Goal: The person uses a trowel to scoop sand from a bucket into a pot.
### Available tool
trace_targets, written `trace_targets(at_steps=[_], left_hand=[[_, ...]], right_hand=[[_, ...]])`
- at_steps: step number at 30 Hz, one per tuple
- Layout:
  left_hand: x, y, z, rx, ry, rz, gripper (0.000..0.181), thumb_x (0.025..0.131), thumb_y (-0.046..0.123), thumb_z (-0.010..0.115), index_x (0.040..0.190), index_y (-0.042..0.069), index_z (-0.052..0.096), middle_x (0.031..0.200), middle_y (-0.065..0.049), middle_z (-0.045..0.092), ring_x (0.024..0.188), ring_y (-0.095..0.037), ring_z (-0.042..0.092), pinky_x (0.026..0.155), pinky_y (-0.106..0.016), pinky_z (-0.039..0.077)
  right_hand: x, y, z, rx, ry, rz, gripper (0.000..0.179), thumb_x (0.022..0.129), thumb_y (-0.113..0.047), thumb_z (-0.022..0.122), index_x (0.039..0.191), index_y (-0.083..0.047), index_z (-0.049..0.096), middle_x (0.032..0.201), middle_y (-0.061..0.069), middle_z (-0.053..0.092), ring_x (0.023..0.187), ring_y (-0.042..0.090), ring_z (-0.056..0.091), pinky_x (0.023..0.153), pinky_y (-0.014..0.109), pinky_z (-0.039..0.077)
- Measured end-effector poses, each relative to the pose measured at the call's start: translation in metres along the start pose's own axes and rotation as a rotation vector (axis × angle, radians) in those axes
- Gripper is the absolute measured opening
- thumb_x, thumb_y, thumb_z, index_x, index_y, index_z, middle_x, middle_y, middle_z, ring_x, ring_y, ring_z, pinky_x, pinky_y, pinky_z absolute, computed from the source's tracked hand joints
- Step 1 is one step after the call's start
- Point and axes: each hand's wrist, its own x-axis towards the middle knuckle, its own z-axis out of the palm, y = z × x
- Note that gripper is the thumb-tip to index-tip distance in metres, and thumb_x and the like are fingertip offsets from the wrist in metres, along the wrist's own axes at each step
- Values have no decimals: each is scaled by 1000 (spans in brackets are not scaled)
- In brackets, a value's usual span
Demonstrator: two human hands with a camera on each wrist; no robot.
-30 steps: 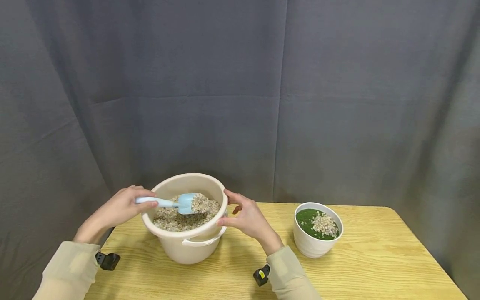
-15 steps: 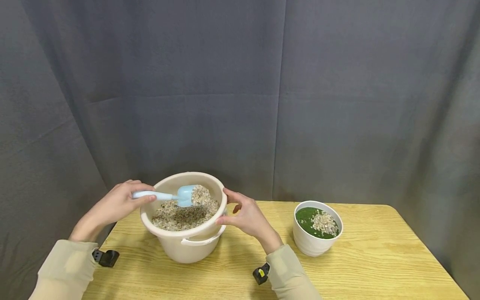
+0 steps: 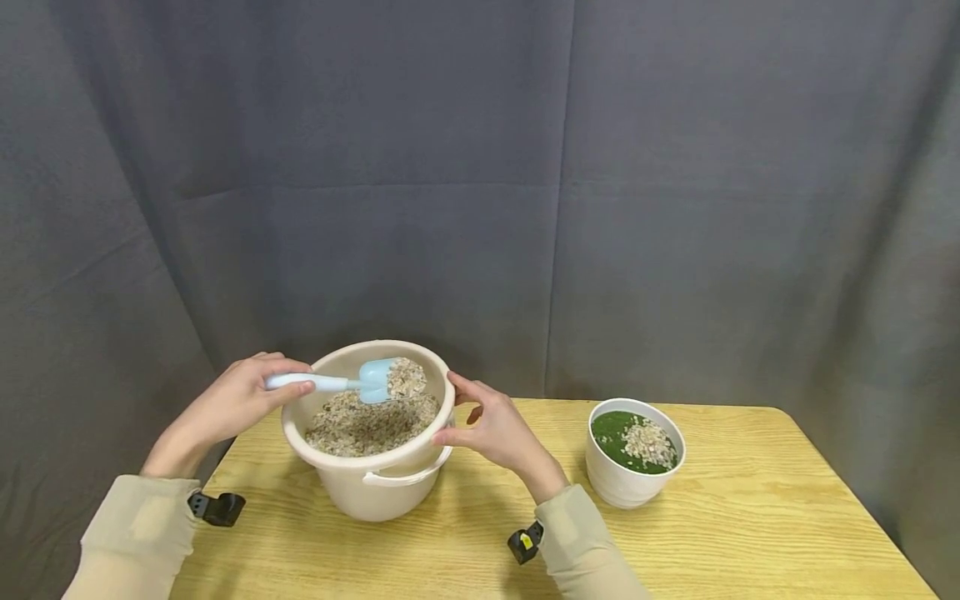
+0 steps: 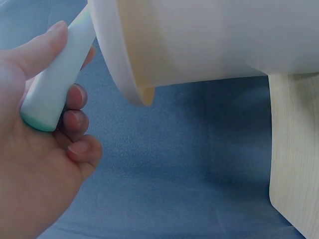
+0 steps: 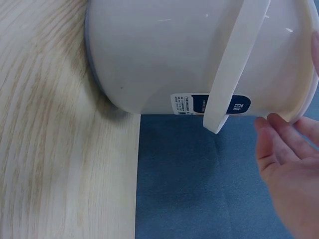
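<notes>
My left hand [image 3: 234, 398] grips the pale blue handle of a small trowel [image 3: 375, 380], fingers and thumb wrapped round its end in the left wrist view. Pale, coarse gravel [image 3: 407, 379] lies on the trowel's blade, which hangs over the inside of a cream bucket [image 3: 378, 492]. More of the same gravel [image 3: 352, 429] fills the lower part of the bucket. On the bucket's right side my right hand [image 3: 498, 429] pinches the rim, thumb at the front and index finger farther back. The bucket's handle [image 5: 234, 64] hangs down its outer wall.
A white pot [image 3: 626, 486] stands to the right on the wooden table [image 3: 750, 517]. Inside it are a green surface [image 3: 611, 429] and a patch of pale gravel [image 3: 648, 442]. A grey curtain [image 3: 420, 208] hangs close behind the table.
My left hand has lifted the trowel with its load of gravel up from the heap in the bucket. My right hand has kept its hold on the rim.
</notes>
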Motion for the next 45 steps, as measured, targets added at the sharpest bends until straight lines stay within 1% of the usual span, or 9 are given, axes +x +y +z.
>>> trace_targets(at_steps=[6, 11, 15, 18, 24, 31, 37, 41, 45], left_hand=[[0, 1, 1, -14, 10, -3, 23, 93, 25, 70, 108, 9, 74, 91, 2, 65, 83, -17, 51, 71, -31, 41], [-1, 4, 1, -41, 15, -7, 23, 93, 26, 70, 108, 10, 74, 92, 1, 65, 84, -17, 52, 71, -30, 42], [2, 5, 4, -57, 13, -6, 23, 92, 28, 70, 108, 10, 74, 93, 2, 66, 86, -17, 53, 74, -30, 43], [-1, 11, -2, -55, 12, -12, 24, 92, 28, 70, 108, 10, 74, 94, 2, 66, 87, -17, 53, 75, -31, 42], [4, 16, 2, -65, 9, -7, 23, 92, 26, 71, 106, 9, 74, 93, 2, 65, 86, -17, 53, 76, -33, 42], [11, 26, 6, -102, -17, -2, 22, 91, 29, 71, 106, 13, 74, 92, 3, 64, 86, -18, 53, 75, -36, 44], [23, 39, 11, -145, -25, 43, 20, 91, 27, 71, 105, 13, 75, 90, 3, 64, 85, -18, 52, 75, -34, 43], [30, 45, 17, -157, -25, 50, 19, 91, 25, 72, 104, 13, 75, 86, 3, 62, 82, -18, 51, 73, -32, 42], [39, 51, 23, -152, -29, 52, 18, 90, 26, 73, 104, 13, 75, 85, 3, 61, 81, -18, 51, 72, -34, 42]], right_hand=[[0, -2, -1, -14, -23, 1, 91, 72, -35, 88, 147, -6, 43, 113, -1, 63, 108, 25, 57, 80, 42, 51], [-2, -5, -3, -41, -21, 4, 90, 73, -38, 87, 147, -8, 44, 115, -4, 62, 109, 18, 56, 80, 37, 50], [-9, -7, -11, -62, 15, -13, 84, 77, -37, 84, 145, -6, 46, 120, 1, 62, 109, 20, 57, 79, 36, 50], [-16, -16, -20, -79, 60, -19, 76, 81, -35, 81, 143, -5, 48, 120, 4, 62, 109, 22, 59, 78, 34, 51], [-34, -19, -48, -99, 110, -16, 68, 84, -30, 79, 142, -8, 51, 122, 2, 61, 110, 22, 59, 79, 34, 51], [-67, -12, -92, -155, 184, -23, 65, 84, -24, 80, 140, -8, 52, 127, 4, 59, 110, 26, 58, 78, 33, 50], [-96, 4, -129, -326, 244, 47, 60, 84, -28, 79, 137, -8, 55, 125, 5, 60, 90, 22, 61, 74, 33, 49], [-111, 19, -148, -386, 281, 93, 57, 84, -29, 79, 134, -11, 58, 127, 7, 59, 86, 24, 60, 69, 35, 49], [-122, 28, -167, -418, 297, 150, 59, 84, -31, 79, 134, -9, 57, 131, 13, 55, 92, 33, 60, 70, 42, 49]])
